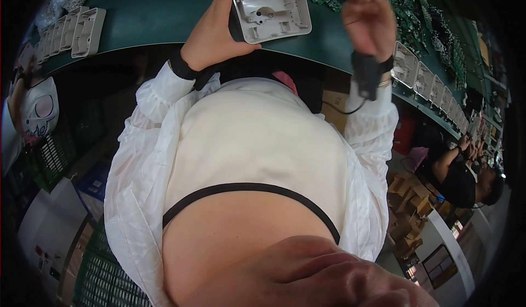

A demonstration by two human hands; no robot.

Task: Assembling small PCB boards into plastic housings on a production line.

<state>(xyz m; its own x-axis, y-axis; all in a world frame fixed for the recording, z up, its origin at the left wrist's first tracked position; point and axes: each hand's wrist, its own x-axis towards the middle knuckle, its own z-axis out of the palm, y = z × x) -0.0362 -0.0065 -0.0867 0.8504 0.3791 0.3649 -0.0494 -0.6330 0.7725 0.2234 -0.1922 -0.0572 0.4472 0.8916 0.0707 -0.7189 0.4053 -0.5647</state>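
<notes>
Two hands are up at the green bench [164,11]. Your left hand [216,30] holds the grey plastic housing [272,13] by its left short edge, thumb on the rim and fingers wrapped behind, with the open inner side facing you, above the bench edge. Your right hand [368,19] is curled close, fingertips pressed together near the green circuit boards [405,5]; whether it pinches something small, I cannot tell. The housing looks light and stiff, a thin hollow shell, but its inner posts and clips seem fragile. Better you grip the outer rim, not the inside parts. More housings [71,30] stand in a row at left.
</notes>
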